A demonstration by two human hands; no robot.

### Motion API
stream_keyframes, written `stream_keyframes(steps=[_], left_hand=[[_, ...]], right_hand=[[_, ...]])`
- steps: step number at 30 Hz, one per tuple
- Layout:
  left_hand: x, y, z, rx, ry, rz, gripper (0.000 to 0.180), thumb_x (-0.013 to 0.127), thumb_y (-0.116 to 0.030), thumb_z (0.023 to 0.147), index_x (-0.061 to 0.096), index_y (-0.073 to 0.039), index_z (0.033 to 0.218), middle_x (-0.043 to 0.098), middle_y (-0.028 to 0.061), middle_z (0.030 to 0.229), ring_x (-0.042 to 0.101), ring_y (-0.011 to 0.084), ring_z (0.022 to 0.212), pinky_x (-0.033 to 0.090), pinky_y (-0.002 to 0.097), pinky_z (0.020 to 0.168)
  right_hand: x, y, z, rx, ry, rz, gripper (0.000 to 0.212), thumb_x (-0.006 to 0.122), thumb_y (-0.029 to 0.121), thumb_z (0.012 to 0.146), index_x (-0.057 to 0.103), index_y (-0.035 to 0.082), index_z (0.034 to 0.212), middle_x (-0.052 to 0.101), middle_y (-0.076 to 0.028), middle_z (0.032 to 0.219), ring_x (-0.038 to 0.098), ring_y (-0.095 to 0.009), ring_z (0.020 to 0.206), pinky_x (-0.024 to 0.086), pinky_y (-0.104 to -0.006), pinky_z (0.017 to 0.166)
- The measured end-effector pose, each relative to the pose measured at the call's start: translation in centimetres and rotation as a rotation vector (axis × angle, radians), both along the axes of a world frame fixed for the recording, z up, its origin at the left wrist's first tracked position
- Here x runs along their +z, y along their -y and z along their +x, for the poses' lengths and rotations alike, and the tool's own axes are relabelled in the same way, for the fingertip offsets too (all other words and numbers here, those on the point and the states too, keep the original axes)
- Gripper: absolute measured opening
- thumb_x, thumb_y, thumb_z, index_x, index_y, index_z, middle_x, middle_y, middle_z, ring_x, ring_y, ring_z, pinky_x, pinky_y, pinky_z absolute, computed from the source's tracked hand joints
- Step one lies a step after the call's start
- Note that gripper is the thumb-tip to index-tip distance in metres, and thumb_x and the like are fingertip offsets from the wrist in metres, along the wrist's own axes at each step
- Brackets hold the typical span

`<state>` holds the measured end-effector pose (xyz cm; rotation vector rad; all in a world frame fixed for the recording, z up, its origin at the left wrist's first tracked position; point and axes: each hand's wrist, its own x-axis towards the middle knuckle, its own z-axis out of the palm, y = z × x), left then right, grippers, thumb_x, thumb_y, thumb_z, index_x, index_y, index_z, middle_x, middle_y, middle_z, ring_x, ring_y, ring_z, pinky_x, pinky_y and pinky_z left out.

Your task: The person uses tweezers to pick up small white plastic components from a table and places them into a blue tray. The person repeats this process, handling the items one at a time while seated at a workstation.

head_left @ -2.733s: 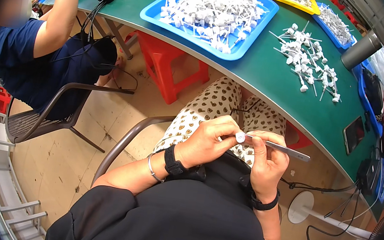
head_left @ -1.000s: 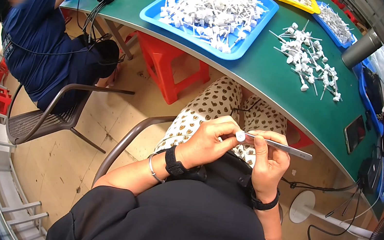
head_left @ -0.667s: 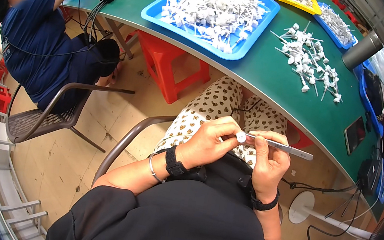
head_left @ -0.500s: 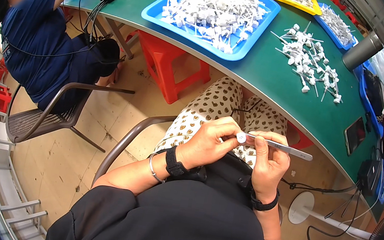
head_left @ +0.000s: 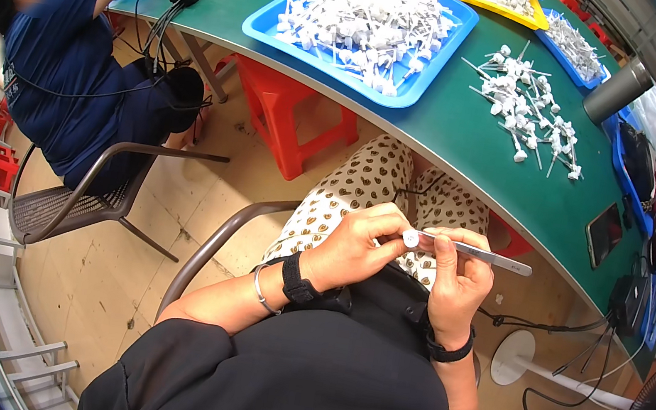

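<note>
Above my lap, my left hand [head_left: 356, 244] pinches a small white round-ended part [head_left: 410, 238] between thumb and forefinger. My right hand [head_left: 457, 286] is closed around a pair of metal tweezers [head_left: 496, 259], whose tips reach the white part from the right. Fine detail at the tips is too small to make out. On the green table ahead, a blue tray [head_left: 442, 78] holds a heap of white parts with thin stems. Similar white stemmed parts [head_left: 527, 103] lie loose to its right.
A grey bottle [head_left: 617, 90], a phone [head_left: 603, 235] and a black box [head_left: 629, 302] stand or lie on the green table [head_left: 438, 141] at right. Yellow trays [head_left: 531, 14] sit farther back. A red stool [head_left: 289, 120] is under the table. Another person [head_left: 82, 78] sits at left.
Both hands keep nearly the same pose, with the white part and the tweezers still held. The view has shifted very slightly.
</note>
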<state>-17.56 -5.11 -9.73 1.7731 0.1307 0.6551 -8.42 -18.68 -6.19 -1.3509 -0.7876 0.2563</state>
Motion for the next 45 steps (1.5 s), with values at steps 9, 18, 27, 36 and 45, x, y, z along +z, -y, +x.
stream_keyframes(steps=[9, 18, 27, 36, 45], left_hand=[[0.0, 0.0, -0.1, -0.002, -0.003, 0.001, 0.007, 0.071, -0.004, 0.091, 0.071, 0.001, 0.096, 0.064, 0.0065, 0.088, 0.062, 0.012, 0.073, 0.049, 0.0257, 0.062], [0.1, 0.0, -0.2, -0.011, 0.0, 0.026, 0.006, 0.07, -0.004, 0.091, 0.071, 0.0, 0.095, 0.064, 0.0067, 0.088, 0.061, 0.0126, 0.073, 0.048, 0.0257, 0.061], [0.0, 0.0, -0.2, -0.026, 0.004, 0.019, 0.007, 0.07, 0.0, 0.09, 0.07, 0.001, 0.097, 0.065, 0.0069, 0.09, 0.062, 0.0125, 0.074, 0.05, 0.0247, 0.063], [0.0, 0.1, -0.1, -0.018, 0.015, 0.025, 0.005, 0.071, -0.002, 0.09, 0.07, 0.0, 0.094, 0.065, 0.0067, 0.089, 0.061, 0.0128, 0.074, 0.049, 0.0255, 0.062], [0.3, 0.0, -0.2, -0.089, 0.018, 0.026, 0.002, 0.07, -0.003, 0.09, 0.07, -0.001, 0.091, 0.065, 0.0059, 0.085, 0.061, 0.015, 0.074, 0.048, 0.0277, 0.063]], right_hand=[[-0.2, 0.0, 0.0, -0.001, 0.003, 0.009, 0.007, 0.061, -0.001, 0.097, 0.06, -0.006, 0.103, 0.069, -0.011, 0.091, 0.07, -0.016, 0.084, 0.058, -0.0283, 0.076], [0.1, 0.3, 0.5, 0.006, 0.103, -0.057, 0.005, 0.062, -0.001, 0.096, 0.061, -0.004, 0.1, 0.07, -0.012, 0.091, 0.07, -0.016, 0.081, 0.058, -0.0272, 0.072], [0.3, 0.4, 0.5, 0.036, 0.047, -0.025, 0.006, 0.061, -0.001, 0.096, 0.06, -0.004, 0.101, 0.07, -0.012, 0.092, 0.07, -0.017, 0.083, 0.058, -0.0275, 0.073], [0.2, 0.5, 0.5, -0.004, 0.24, -0.112, 0.004, 0.065, 0.0, 0.094, 0.064, -0.002, 0.098, 0.069, -0.01, 0.092, 0.068, -0.015, 0.075, 0.055, -0.0262, 0.065], [1.4, 1.1, 1.4, 0.081, 0.224, -0.277, 0.005, 0.066, 0.002, 0.093, 0.066, -0.003, 0.095, 0.067, -0.008, 0.085, 0.064, -0.014, 0.066, 0.051, -0.0254, 0.06]])
